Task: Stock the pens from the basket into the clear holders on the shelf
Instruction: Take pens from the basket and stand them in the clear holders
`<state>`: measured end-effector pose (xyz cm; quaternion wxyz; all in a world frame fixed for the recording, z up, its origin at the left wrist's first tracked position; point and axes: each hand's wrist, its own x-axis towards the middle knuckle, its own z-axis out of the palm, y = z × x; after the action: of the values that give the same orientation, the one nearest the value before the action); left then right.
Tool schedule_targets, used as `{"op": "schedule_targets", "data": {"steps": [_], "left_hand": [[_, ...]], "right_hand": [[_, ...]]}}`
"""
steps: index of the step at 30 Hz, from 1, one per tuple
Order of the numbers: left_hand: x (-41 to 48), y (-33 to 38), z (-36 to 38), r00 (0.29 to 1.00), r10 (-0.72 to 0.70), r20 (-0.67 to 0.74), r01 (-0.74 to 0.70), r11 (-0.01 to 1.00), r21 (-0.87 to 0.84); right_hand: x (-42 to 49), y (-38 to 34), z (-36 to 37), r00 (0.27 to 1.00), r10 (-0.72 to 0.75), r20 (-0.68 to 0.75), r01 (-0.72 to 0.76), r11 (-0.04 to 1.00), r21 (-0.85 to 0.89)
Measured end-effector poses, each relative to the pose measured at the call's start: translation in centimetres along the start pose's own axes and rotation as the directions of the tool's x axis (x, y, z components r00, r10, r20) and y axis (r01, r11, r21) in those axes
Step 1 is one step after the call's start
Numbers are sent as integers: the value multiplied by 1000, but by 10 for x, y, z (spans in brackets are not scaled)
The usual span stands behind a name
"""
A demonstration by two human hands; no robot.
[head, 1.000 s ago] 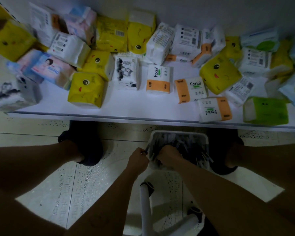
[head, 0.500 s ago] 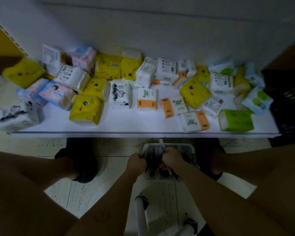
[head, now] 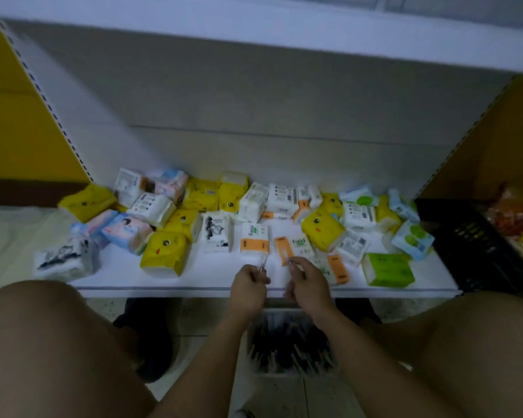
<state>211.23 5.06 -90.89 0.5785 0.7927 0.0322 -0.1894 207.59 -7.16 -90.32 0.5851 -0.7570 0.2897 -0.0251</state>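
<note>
A white basket (head: 287,369) full of dark pens (head: 284,339) stands on the floor between my knees, below the shelf edge. My left hand (head: 248,285) is raised over the front of the white shelf (head: 212,276) and pinches a thin pen (head: 264,263) that points up and away. My right hand (head: 307,283) is beside it, fingers curled round another pen (head: 291,262) whose tip shows above the knuckles. Both hands are blurred. No clear holders are in view.
Many tissue packs, yellow (head: 163,251), white with orange (head: 254,241) and green (head: 387,268), lie across the shelf. A black crate (head: 477,245) with snack bags stands at the right. Yellow side panels flank the bay and an upper shelf (head: 284,28) runs overhead. My knees fill both lower corners.
Both hands have come up out of the basket, each with a pen, to the shelf's front edge. My view has tilted up, showing the back wall and upper shelf.
</note>
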Motion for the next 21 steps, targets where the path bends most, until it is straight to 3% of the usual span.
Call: {"op": "schedule_targets", "data": {"steps": [2, 5, 10, 17, 21], "left_hand": [[-4, 22, -8, 996, 86, -11, -86, 996, 20], [-11, 56, -18, 978, 208, 10, -208, 978, -32], [-21, 121, -35, 956, 293, 17, -280, 929, -241], [-39, 204, -72, 888, 460, 17, -432, 845, -317], [-63, 243, -93, 806, 592, 8, -562, 770, -302]], "right_hand": [[-3, -22, -4, 999, -39, -2, 39, 998, 51], [-5, -54, -13, 984, -177, -18, 176, 983, -53], [-24, -124, -32, 866, -495, -74, 492, 869, -52], [-52, -210, -64, 791, -606, -83, 611, 789, 60], [-62, -243, -79, 744, -666, -62, 668, 738, 97]]}}
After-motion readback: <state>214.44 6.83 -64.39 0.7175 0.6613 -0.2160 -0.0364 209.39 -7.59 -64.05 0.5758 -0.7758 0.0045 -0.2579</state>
